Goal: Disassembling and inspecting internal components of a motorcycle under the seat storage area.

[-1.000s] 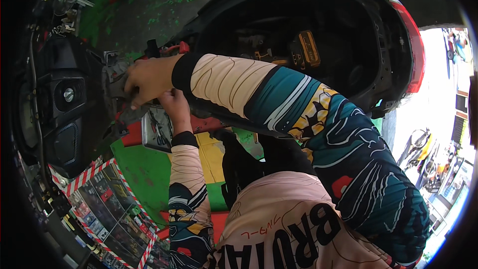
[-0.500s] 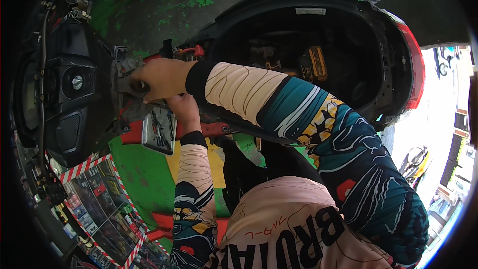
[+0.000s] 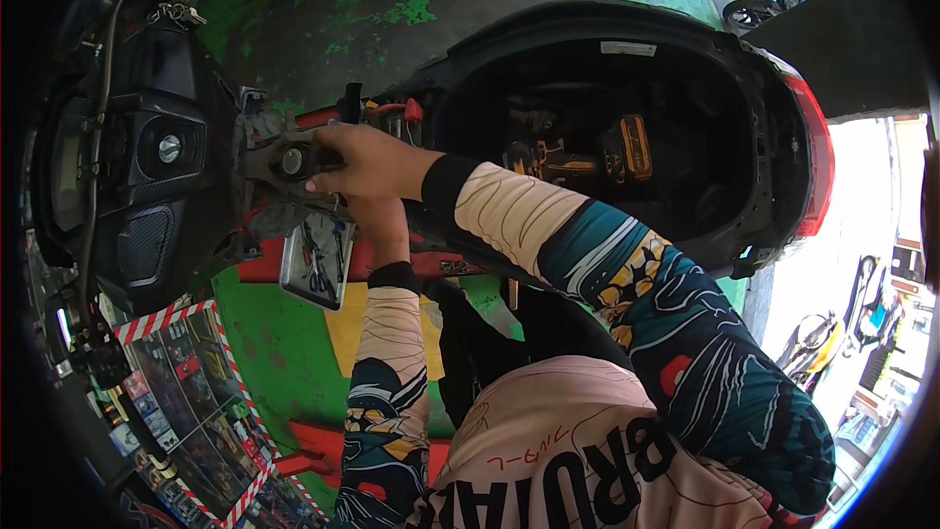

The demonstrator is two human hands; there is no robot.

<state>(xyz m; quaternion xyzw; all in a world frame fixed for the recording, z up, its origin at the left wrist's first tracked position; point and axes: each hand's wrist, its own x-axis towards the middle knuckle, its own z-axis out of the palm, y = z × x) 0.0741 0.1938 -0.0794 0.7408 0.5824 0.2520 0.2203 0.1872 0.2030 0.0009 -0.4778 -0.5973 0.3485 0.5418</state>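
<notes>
Both my hands are at the middle section of a partly stripped black scooter [image 3: 191, 88], behind its front panel. My right hand [image 3: 377, 159] is curled over a dark part of the frame, thumb and index finger beside a round cap [image 3: 292, 159]. What lies within its fingers is hidden. Just below and partly behind it is my left hand [image 3: 380, 220], its fingers covered by the right hand and the frame. A metal tray [image 3: 343, 279] with several hand tools [image 3: 318, 255] sits close to the left wrist.
A yellow-and-black cordless power tool [image 3: 578, 162] lies in the open under-seat compartment [image 3: 685, 196]. Red lift or ramp parts [image 3: 441, 264] run beneath the scooter. A glass display case [image 3: 196, 382] edged in red-and-white tape stands at lower left. The floor [image 3: 269, 323] is green.
My right hand has drawn back to the right, so the round cap now shows. My left hand has shifted slightly right and down. The whole view has moved a little.
</notes>
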